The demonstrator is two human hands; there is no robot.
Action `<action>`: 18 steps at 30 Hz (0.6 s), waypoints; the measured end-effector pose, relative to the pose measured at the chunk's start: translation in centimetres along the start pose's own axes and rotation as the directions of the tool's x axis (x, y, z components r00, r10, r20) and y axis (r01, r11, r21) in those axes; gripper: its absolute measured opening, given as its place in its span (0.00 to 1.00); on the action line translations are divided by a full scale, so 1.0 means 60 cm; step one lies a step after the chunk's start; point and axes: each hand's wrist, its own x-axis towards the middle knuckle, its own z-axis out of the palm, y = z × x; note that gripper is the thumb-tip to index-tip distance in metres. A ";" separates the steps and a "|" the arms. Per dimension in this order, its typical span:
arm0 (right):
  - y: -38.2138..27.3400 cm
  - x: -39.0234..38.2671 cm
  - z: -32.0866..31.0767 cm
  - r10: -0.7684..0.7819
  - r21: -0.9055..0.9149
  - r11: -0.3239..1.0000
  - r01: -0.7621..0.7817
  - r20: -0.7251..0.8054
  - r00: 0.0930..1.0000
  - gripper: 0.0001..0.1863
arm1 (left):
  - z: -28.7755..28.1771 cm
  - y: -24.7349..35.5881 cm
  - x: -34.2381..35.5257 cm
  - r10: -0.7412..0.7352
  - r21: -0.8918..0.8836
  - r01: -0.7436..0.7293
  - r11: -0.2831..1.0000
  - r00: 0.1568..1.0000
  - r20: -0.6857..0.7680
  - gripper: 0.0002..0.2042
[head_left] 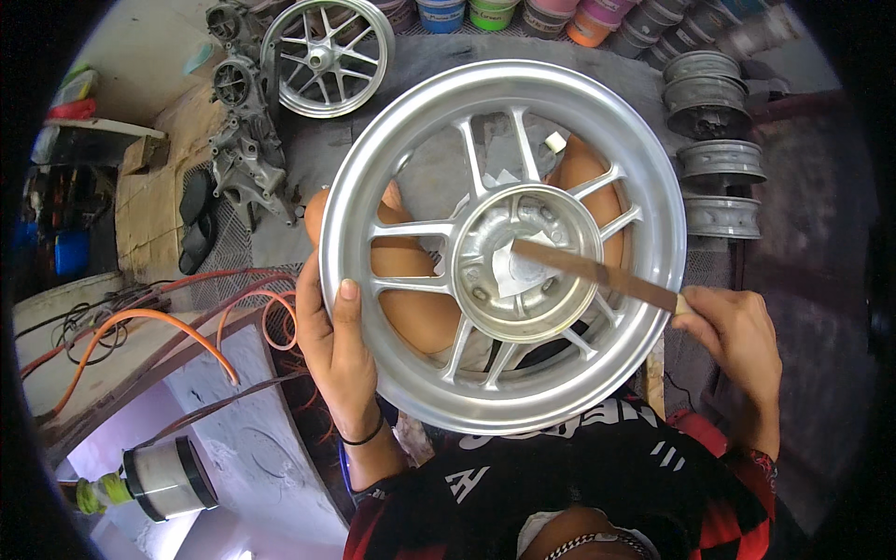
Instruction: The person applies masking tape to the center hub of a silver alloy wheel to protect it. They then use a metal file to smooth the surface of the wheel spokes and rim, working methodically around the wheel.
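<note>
A large silver multi-spoke wheel rim (497, 409) lies over my bent bare legs, its recessed hub (481, 308) facing up with a torn white paper (513, 275) at the centre. My left hand (336, 341) grips the rim's left side, thumb on top. At the right edge my right hand (733, 331) is closed on the pale handle of a long, flat brown file-like tool (607, 278), whose far end reaches over the paper in the hub. A small white block (554, 142) shows between the upper spokes.
Metal castings (245, 163) and a smaller wheel (325, 58) sit at upper left, near black sandals (194, 224). Stacked wheels (721, 159) line the right, coloured buckets (493, 13) the back. Orange hoses (168, 317) cross the left side above a metal canister (170, 476).
</note>
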 end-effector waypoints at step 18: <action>0.066 0.283 -0.085 -0.188 0.320 0.892 0.319 -0.380 0.906 0.21 | 0.059 -0.049 -0.230 -0.083 -0.103 0.061 0.993 0.971 -0.222 0.37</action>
